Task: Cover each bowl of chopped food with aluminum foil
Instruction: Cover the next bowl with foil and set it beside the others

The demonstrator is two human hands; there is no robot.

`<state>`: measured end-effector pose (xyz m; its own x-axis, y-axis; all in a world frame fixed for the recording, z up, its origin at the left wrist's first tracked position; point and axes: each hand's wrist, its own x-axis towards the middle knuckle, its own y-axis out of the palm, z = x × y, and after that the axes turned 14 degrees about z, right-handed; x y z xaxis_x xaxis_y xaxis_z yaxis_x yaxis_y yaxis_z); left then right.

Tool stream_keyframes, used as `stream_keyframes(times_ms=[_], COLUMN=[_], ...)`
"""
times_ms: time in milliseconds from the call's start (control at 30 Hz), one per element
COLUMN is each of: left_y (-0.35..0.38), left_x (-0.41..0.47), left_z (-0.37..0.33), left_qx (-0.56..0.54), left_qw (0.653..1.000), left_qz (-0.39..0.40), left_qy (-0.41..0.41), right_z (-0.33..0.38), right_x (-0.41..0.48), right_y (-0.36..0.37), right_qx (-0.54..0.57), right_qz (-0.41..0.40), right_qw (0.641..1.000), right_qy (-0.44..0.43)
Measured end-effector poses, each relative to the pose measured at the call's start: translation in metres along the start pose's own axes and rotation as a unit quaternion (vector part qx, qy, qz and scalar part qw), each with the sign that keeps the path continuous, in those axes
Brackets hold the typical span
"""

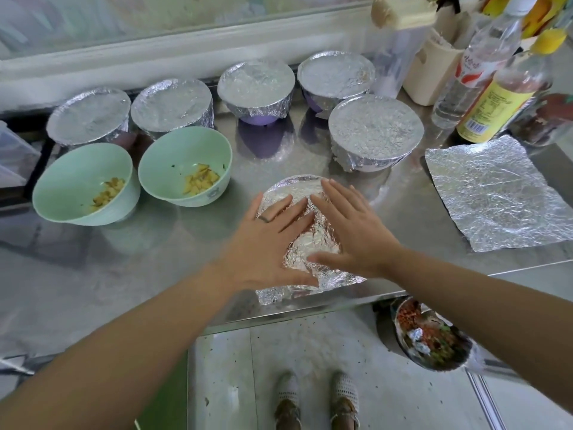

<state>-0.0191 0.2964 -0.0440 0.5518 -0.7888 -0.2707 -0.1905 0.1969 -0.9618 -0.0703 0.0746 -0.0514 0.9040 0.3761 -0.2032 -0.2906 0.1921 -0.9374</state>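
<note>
A foil-covered bowl (313, 243) stands near the front edge of the steel counter (155, 274). My left hand (266, 243) lies flat on its left side, fingers spread, a ring on one finger. My right hand (350, 228) lies flat on its right side, fingers apart. Neither hand grips anything. Two pale green bowls (83, 184) (186, 162) with chopped yellow food sit uncovered at the left. Several foil-covered bowls (375, 131) stand behind. A loose foil sheet (496, 193) lies flat at the right.
Bottles (502, 97) and a cream container (431, 72) crowd the back right corner. A window ledge (155, 57) runs along the back. Below the counter edge at the right, a metal bowl (431, 336) holds food scraps. My shoes (316, 401) show on the floor.
</note>
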Motion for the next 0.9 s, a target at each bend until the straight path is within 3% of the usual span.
stream_keyframes(times_ms=[133, 533, 900], left_y=[-0.0007, 0.0068, 0.002], left_x=[0.0015, 0.0009, -0.0022], left_z=[-0.0024, -0.0059, -0.0057], left_qx=[0.003, 0.011, 0.025], left_qw=[1.0, 0.997, 0.999], left_qz=[-0.014, -0.071, -0.028], left_qy=[-0.004, 0.007, -0.001], right_z=[-0.0107, -0.006, -0.0035], right_x=[-0.0029, -0.0061, -0.0071], right_y=[-0.0023, 0.0013, -0.0036], right_qx=[-0.078, -0.141, -0.133], right_qz=[0.02, 0.016, 0.045], right_qw=[0.995, 0.988, 0.989], right_qy=[-0.063, -0.064, -0.046])
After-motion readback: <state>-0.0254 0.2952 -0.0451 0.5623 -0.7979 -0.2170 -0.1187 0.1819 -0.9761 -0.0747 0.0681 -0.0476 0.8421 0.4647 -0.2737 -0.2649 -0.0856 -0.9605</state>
